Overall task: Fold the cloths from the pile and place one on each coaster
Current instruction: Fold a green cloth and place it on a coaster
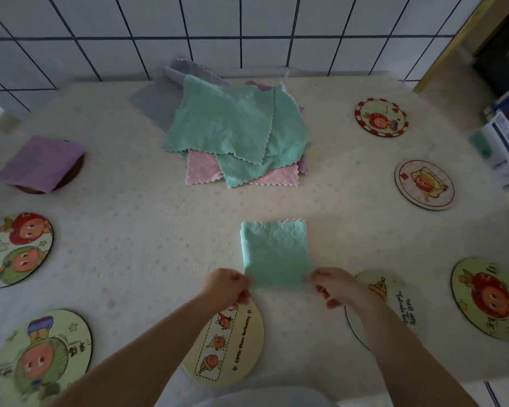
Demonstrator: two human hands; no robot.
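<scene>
- my left hand (228, 286) and right hand (332, 286): fingers pinching the near corners of the folded mint-green microfibre cloth (275, 254) lying on the table.
- to do well, i judge: corners level, fold away squarely.
- far: loose cloth pile (232, 127).

I see both my bare arms reaching forward. My left hand (229, 286) is curled, and its fingers pinch the near left corner of the green cloth (275, 254). My right hand (334, 286) is curled too, pinching the near right corner.
</scene>
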